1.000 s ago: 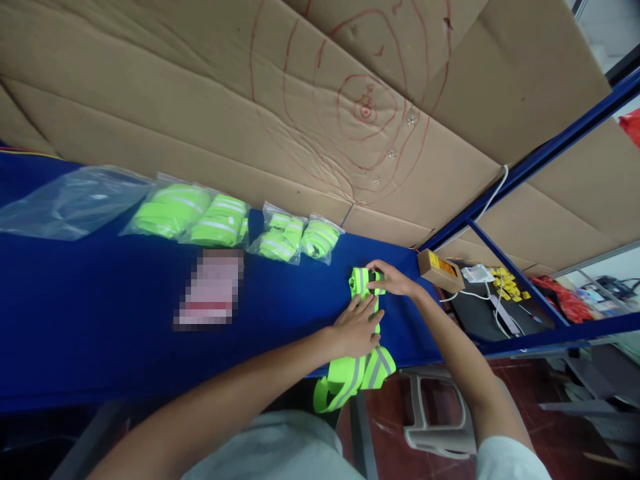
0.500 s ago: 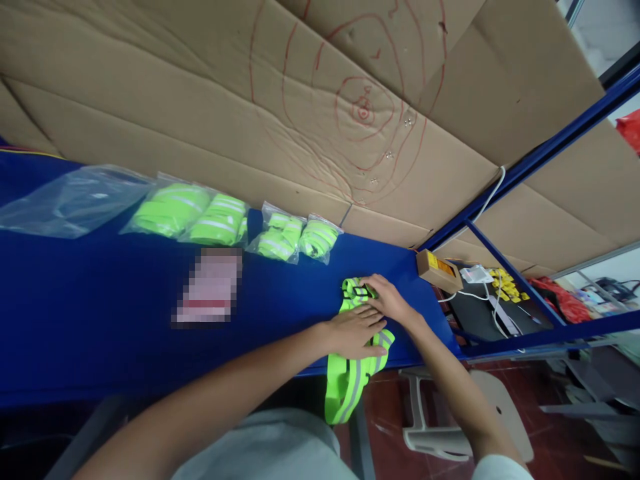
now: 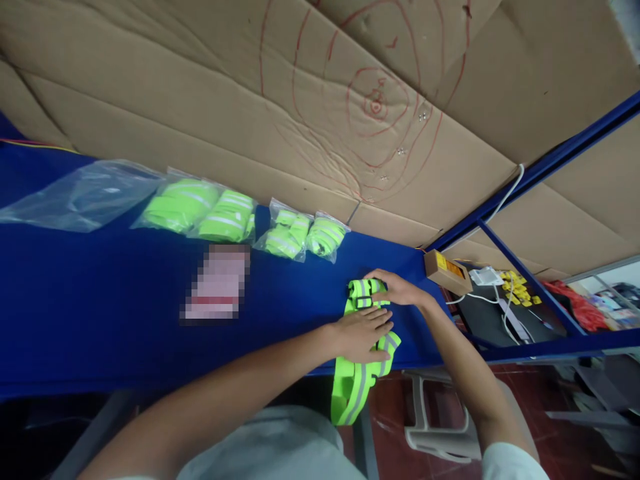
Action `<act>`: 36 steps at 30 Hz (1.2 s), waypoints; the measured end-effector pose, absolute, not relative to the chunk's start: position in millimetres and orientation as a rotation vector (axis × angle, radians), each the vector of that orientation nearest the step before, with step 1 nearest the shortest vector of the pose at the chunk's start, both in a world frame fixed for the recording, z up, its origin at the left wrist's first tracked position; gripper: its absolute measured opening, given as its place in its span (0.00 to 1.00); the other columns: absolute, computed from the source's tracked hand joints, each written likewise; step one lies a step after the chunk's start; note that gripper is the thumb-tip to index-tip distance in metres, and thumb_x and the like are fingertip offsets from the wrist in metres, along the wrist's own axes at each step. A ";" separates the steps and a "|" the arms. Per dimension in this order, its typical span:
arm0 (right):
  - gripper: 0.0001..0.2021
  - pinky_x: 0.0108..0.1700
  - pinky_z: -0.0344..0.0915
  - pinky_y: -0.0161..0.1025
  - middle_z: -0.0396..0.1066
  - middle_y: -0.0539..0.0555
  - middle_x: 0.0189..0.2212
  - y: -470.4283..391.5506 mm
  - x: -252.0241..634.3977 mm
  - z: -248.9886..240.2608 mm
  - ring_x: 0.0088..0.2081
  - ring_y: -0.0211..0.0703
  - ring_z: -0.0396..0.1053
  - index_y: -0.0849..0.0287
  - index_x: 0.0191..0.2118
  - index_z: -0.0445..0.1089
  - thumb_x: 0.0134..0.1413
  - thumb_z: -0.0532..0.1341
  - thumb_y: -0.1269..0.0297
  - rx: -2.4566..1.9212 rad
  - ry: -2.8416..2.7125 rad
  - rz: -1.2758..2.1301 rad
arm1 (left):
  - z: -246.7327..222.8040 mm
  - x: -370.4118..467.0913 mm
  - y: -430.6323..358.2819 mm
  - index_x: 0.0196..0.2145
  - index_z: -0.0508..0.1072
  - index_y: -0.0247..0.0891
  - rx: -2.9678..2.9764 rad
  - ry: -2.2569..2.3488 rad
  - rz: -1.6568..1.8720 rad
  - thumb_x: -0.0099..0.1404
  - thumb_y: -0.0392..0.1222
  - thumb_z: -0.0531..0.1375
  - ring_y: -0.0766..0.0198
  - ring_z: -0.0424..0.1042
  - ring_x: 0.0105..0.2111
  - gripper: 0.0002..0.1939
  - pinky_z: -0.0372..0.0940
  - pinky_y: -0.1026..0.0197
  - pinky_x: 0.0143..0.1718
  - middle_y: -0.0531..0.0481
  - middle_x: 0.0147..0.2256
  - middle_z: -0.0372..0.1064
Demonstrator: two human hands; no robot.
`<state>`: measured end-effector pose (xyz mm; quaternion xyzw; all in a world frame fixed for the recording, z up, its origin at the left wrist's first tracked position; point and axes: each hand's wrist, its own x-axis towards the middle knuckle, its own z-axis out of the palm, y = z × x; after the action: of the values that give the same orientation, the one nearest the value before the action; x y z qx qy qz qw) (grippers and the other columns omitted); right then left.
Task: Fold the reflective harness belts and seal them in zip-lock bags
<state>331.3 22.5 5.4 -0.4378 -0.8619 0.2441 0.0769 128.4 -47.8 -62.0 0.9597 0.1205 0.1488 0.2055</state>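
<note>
A neon-yellow reflective strap (image 3: pixel 356 393) with grey stripes lies gathered at the table's front edge, one loop hanging over it. My left hand (image 3: pixel 363 333) rests flat across its middle, fingers stretched out. At the strap's far end, my right hand (image 3: pixel 397 288) curls its fingers around the folded part, beside a black buckle (image 3: pixel 364 303). The right fingertips are partly hidden by the strap.
Several clear bags with similar straps (image 3: pixel 225 217) line the cardboard wall, beside a flat plastic bag (image 3: pixel 85 197). A blurred-out pink card (image 3: pixel 217 283) lies on the blue table (image 3: pixel 125 320). A small cardboard box (image 3: pixel 447 272) stands right; a stool (image 3: pixel 440 433) is below.
My right hand has spread a little at the far end, and more of the folded strap and buckle shows. My left hand stays flat on the strap. The view has shifted slightly.
</note>
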 end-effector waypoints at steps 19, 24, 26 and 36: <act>0.21 0.53 0.62 0.55 0.63 0.62 0.45 -3.5 295.4 -21.2 0.48 0.58 0.60 0.54 0.61 0.66 0.66 0.52 0.72 -1.489 -2.395 -0.063 | -62.4 127.7 -26.9 0.64 0.66 0.31 2.756 0.300 0.531 0.74 0.57 0.51 0.51 0.57 0.68 0.32 0.48 0.49 0.70 0.38 0.65 0.63; 0.22 0.55 0.63 0.55 0.63 0.63 0.51 -17.1 288.5 -11.6 0.50 0.57 0.60 0.56 0.66 0.59 0.69 0.51 0.68 -1.464 -2.495 -0.026 | -61.0 123.7 -29.9 0.64 0.65 0.29 2.786 0.272 0.563 0.73 0.54 0.53 0.50 0.60 0.66 0.30 0.51 0.50 0.68 0.36 0.64 0.64; 0.22 0.57 0.63 0.55 0.62 0.62 0.54 -25.9 289.7 -2.0 0.52 0.56 0.60 0.55 0.67 0.55 0.71 0.51 0.64 -1.430 -2.544 0.039 | -62.5 122.0 -30.5 0.63 0.66 0.30 2.798 0.269 0.557 0.73 0.54 0.53 0.48 0.64 0.64 0.30 0.56 0.49 0.65 0.35 0.63 0.66; 0.13 0.53 0.67 0.48 0.68 0.58 0.46 -51.0 290.2 15.9 0.47 0.49 0.67 0.53 0.54 0.67 0.69 0.57 0.56 -1.313 -2.531 0.524 | -70.4 126.6 -53.6 0.63 0.67 0.34 2.819 0.333 0.588 0.74 0.51 0.54 0.47 0.69 0.60 0.26 0.66 0.49 0.57 0.37 0.60 0.69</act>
<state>290.2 -51.0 15.9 -0.4495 -0.8667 0.1794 0.1209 126.6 -53.6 -70.4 0.9653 0.1141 0.2014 0.1212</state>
